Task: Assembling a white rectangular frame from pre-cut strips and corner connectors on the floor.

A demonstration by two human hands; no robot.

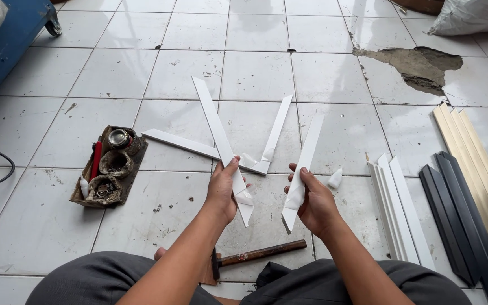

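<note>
My left hand [222,192] grips a long white flat strip [217,129] near its lower end, and the strip slants up and to the left above the floor. My right hand [312,200] holds a second white strip [307,151] that leans up and to the right. Both strips have angled cut ends, and their lower tips are a short way apart. On the tiles beyond my hands lies a white V-shaped piece [258,164] made of two joined strips. A small white scrap [335,178] rests just right of my right hand.
A hammer [258,255] with a wooden handle lies between my knees. At the left sits a cardboard tray [108,166] with small tins and a red tool. Stacks of white [397,212], dark [457,217] and cream profiles [481,164] lie at the right. Broken tile [416,65] at the back right.
</note>
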